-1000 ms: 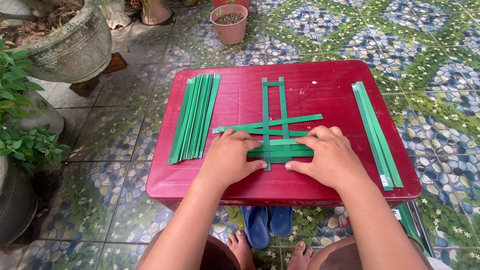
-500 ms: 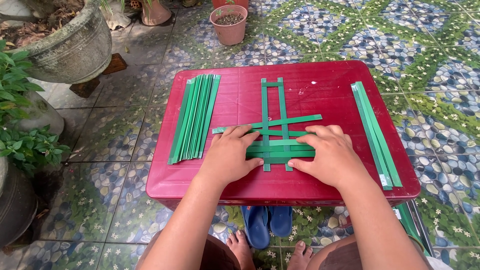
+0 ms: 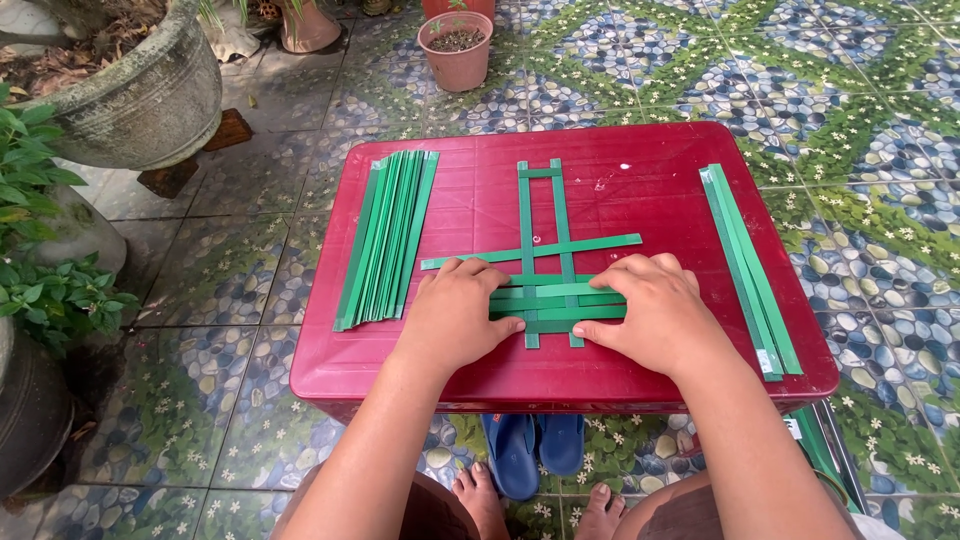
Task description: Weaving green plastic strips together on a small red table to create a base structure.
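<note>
From the head camera, looking down, the person sits at a low red table (image 3: 640, 190) with both hands flat on a small piece of weaving made of green strips (image 3: 555, 295). Two long strips run away from the body, joined by a short piece at the far end, and several cross strips lie packed together near the front edge, with one more lying slanted a little farther up. The left hand (image 3: 455, 315) presses on the left ends of the cross strips, fingers spread and thumb reaching in toward the middle; the right hand (image 3: 650, 310) does the same on the right ends. Neither hand is closed around anything: both are open, palms down, pinning the weave to the table. To my eye the step in hand is bedding the cross strips snug against one another, and the slanted strip looks the likeliest to be drawn down next, which would call for one hand to hold the weave while the other slides it. A thick bundle of spare strips (image 3: 385, 240) lies to the left, a thinner bundle (image 3: 750, 265) to the right. The palms cover the ends of the cross strips, so I cannot tell how the over-and-under runs there.
</note>
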